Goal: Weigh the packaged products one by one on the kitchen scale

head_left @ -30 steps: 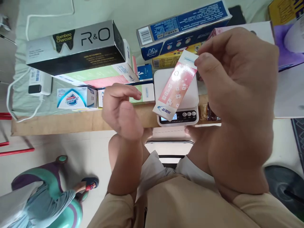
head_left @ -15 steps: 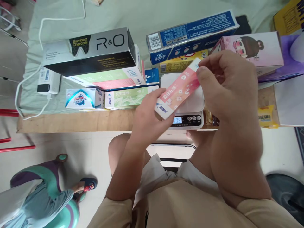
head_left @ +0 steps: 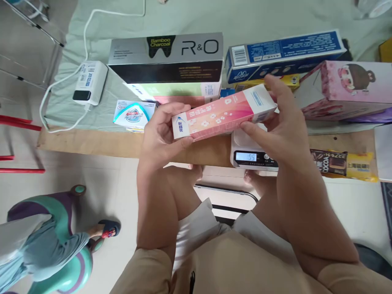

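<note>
A long pink toothpaste box (head_left: 220, 115) with white flower marks is held level in the air, above the table's front edge. My left hand (head_left: 159, 136) grips its left end and my right hand (head_left: 275, 130) grips its right end. Below my right hand sits a small white kitchen scale (head_left: 249, 157) with a lit display; its platform is mostly hidden by the hand and box.
A black and silver R&O box (head_left: 167, 57) lies on a stack of boxes behind. A blue box (head_left: 284, 51), a pink cartoon box (head_left: 346, 87), a small toothpaste box (head_left: 131, 116), a white power bank (head_left: 90, 81) and a cocoa snack bar (head_left: 339, 162) lie around. Another person sits on a ride-on toy (head_left: 45, 241) at lower left.
The pink box came off the scale and turned from tilted to level. My left hand, free before, took hold of its left end. The view shifted left.
</note>
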`<action>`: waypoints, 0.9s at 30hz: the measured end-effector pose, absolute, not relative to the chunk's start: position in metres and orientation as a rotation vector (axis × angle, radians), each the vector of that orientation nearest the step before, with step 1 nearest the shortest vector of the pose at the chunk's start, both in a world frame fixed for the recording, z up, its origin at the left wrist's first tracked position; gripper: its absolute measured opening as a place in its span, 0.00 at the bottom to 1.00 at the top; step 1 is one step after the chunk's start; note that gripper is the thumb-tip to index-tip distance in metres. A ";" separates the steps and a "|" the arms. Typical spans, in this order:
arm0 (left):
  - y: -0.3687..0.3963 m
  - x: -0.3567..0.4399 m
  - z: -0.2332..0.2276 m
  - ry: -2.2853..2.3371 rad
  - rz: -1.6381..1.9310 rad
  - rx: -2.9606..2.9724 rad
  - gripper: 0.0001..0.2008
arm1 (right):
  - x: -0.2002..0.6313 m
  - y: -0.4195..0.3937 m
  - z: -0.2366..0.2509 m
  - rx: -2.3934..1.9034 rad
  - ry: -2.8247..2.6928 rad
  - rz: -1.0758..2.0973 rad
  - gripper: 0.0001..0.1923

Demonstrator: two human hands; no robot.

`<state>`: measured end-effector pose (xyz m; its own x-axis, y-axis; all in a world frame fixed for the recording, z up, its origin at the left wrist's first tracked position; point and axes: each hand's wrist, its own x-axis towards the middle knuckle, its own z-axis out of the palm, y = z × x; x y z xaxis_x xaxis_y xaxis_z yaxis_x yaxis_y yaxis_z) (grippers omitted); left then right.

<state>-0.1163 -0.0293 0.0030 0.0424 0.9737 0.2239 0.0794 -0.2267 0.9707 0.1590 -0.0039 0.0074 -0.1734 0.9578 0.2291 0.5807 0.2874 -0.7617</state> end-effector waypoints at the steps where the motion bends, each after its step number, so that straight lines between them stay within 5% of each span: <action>1: -0.030 -0.115 0.000 1.117 1.337 1.531 0.29 | 0.157 -0.003 0.004 -1.384 -1.836 0.691 0.36; 7: -0.060 -0.086 -0.012 1.523 1.915 1.684 0.06 | 0.136 -0.006 -0.003 -1.401 -1.711 0.623 0.26; 14: -0.069 -0.085 -0.013 1.737 1.161 1.411 0.06 | 0.132 -0.005 0.002 -1.561 -1.962 0.427 0.25; 27: -0.065 -0.080 -0.006 1.752 1.337 1.137 0.04 | 0.130 -0.004 0.010 -1.494 -2.073 0.531 0.26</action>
<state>-0.0804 -0.0650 -0.0057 -0.4131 0.9107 0.0080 0.2482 0.1041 0.9631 0.1296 -0.0044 0.0099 -0.2519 0.9497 0.1861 0.7432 0.3130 -0.5913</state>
